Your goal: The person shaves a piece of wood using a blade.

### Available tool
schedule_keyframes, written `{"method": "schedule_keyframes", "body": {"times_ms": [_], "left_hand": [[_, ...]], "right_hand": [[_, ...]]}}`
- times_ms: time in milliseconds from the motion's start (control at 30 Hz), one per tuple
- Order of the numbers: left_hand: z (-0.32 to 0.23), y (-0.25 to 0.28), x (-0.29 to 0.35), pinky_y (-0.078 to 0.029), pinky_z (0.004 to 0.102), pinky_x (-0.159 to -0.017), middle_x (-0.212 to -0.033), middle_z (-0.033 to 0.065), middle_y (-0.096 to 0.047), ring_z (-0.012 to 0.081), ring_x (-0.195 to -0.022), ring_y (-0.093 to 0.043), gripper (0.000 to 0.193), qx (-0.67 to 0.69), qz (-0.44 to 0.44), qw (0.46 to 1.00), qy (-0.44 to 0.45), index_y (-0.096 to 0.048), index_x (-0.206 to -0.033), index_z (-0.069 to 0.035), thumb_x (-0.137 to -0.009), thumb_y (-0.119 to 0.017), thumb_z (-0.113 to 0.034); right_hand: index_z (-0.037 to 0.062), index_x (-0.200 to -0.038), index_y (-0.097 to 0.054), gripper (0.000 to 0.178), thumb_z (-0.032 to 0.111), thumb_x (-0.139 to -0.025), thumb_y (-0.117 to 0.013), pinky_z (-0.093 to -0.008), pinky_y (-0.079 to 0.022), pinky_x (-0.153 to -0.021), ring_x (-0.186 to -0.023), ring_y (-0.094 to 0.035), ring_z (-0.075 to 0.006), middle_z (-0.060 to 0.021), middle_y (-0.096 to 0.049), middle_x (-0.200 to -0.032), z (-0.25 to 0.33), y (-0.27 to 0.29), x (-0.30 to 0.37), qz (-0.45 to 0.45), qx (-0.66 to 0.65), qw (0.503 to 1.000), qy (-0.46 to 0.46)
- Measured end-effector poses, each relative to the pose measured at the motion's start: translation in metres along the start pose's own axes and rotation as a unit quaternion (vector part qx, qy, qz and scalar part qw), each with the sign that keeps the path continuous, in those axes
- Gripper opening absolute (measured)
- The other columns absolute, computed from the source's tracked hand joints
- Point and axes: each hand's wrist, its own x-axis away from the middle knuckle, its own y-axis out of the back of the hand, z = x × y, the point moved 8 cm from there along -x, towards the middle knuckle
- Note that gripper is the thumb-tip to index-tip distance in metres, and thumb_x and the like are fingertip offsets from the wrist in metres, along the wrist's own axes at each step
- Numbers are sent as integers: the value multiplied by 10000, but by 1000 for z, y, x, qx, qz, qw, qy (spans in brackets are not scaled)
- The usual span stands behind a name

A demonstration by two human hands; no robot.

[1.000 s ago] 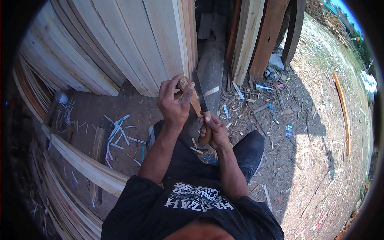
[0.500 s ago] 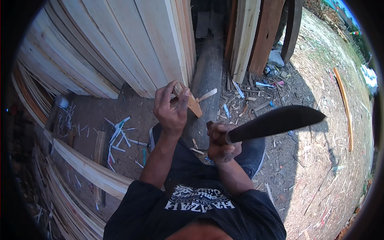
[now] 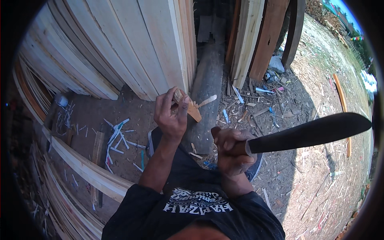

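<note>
My left hand (image 3: 171, 114) pinches a short wooden block (image 3: 194, 113) near its upper end, thumb on one side and fingers on the other. The block's lower end tapers down over a dark worn timber beam (image 3: 207, 86) that lies between my legs. A pale strip of wood (image 3: 207, 101) sticks out beside the block; I cannot tell whether it is attached. My right hand (image 3: 234, 151) is wrapped round the wooden handle of a machete (image 3: 310, 133). Its broad dark blade points to the right, clear of the block.
Tall planks (image 3: 120, 44) lean in a row at the left and back. More posts (image 3: 248, 44) stand right of the beam. Long boards (image 3: 86, 166) lie at lower left. White strips (image 3: 117, 138) and wood chips litter the ground. A brown batten (image 3: 341, 94) lies in the sun at right.
My right hand has moved right and a little lower, nearer the camera, carrying the machete; its tip now reaches further right. My left hand and the block have barely shifted.
</note>
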Motion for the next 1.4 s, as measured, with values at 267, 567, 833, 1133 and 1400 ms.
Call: {"method": "schedule_keyframes", "body": {"times_ms": [267, 567, 833, 1133, 1400], "left_hand": [[-20, -13, 15, -566, 288, -616, -983, 146, -552, 215, -844, -623, 334, 4, 63, 998, -9, -604, -1102, 65, -887, -654, -186], [-14, -8, 23, -558, 304, -673, -1005, 136, -545, 228, -894, -612, 361, -73, 19, 996, -40, -583, -1124, 64, -913, -624, -225], [-14, -13, 11, -527, 304, -641, -982, 129, -565, 216, -858, -614, 381, -45, 36, 998, -25, -610, -1096, 44, -888, -661, -271], [-9, 0, 14, -544, 293, -639, -963, 132, -557, 201, -817, -628, 334, 13, 0, 1000, 2, -616, -1095, 57, -902, -641, -214], [-3, 9, 12, -540, 289, -576, -954, 123, -556, 183, -785, -629, 326, -30, -14, 999, -5, -620, -1096, 51, -901, -638, -210]], "right_hand": [[21, -874, -588, 497, 492, -959, -455, -277, -328, -424, -475, -430, -82, 7, -458, -548, -175, 69, 94, -35, 196, 872, -446], [9, -836, -570, 491, 461, -972, -437, -321, -414, -560, -585, -483, -115, -33, -526, -625, -153, 66, 75, 18, 273, 865, -421], [-33, -955, -590, 583, 511, -980, -383, -235, -300, -413, -445, -379, -46, 27, -426, -564, -80, 38, 22, -7, 237, 930, -280], [8, -919, -570, 493, 453, -993, -372, -274, -353, -469, -485, -454, -114, 12, -448, -556, -120, 31, 42, 25, 408, 878, -249], [-4, -909, -570, 543, 516, -961, -424, -307, -386, -489, -447, -408, -126, -18, -408, -519, -10, -7, 1, 19, 65, 998, -1]]}}
